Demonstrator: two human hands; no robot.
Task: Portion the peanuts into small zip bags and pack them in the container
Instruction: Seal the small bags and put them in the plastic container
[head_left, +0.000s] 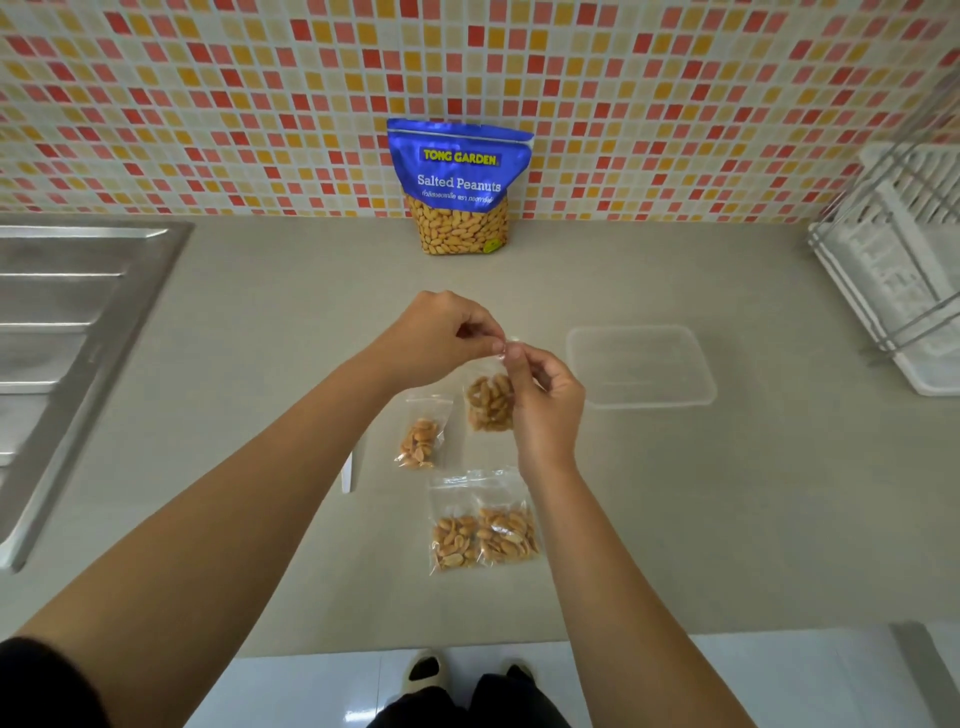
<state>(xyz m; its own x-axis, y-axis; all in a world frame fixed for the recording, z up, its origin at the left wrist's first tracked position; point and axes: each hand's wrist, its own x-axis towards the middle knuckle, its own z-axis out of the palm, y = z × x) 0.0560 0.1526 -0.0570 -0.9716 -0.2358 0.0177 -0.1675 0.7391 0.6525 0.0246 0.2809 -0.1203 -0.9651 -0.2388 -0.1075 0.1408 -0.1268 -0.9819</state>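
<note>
Left hand (441, 332) and right hand (545, 400) are both pinching the zip strip of the light, floppy peanut bag (488, 402) dangling right below the fingers (492, 343), so that stiffer top's probably the best grip.

Open counter (701, 493) in front of container (641, 366), filled zip bags (480, 525) clustered centre front, dish rack (893, 270) crowding right edge
</note>
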